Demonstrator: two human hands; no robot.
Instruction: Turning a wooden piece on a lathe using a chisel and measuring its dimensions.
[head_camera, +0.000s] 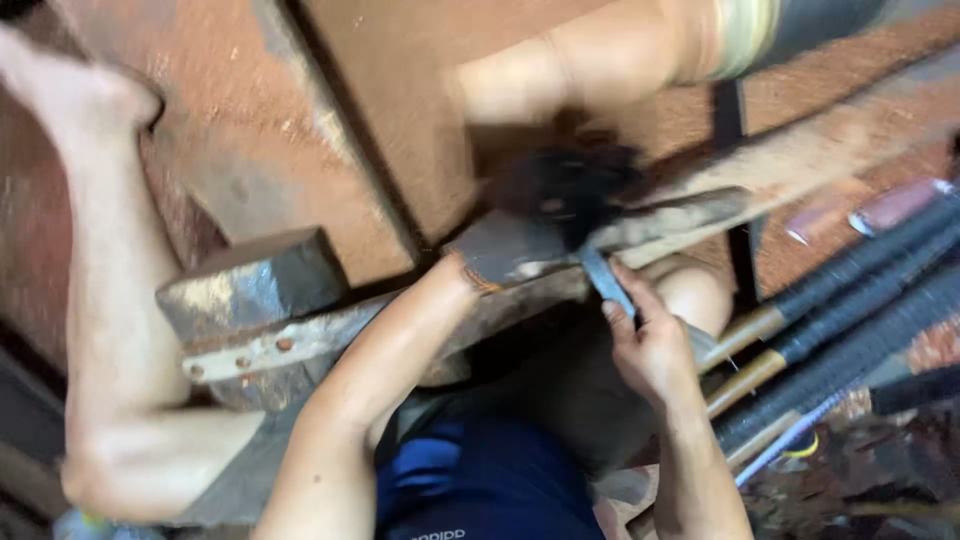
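At centre left of the frame the block (250, 285) is dull grey metal, scuffed, on a rusty riveted strip (300, 345). The floor (250, 110) in the upper left looks rough, matt reddish-brown, perhaps concrete. The right hand (655, 350) pinches a smooth grey metal blade (605, 280). At lower right the rods (850, 320) have black ribbed wrapping and yellowish wooden-looking ends. The shorts (480, 480) are blue cloth.

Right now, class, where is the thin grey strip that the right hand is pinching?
In the head view the thin grey strip sits right of centre, pinched in the right hand, running up under the blurred dark object by the metal block.
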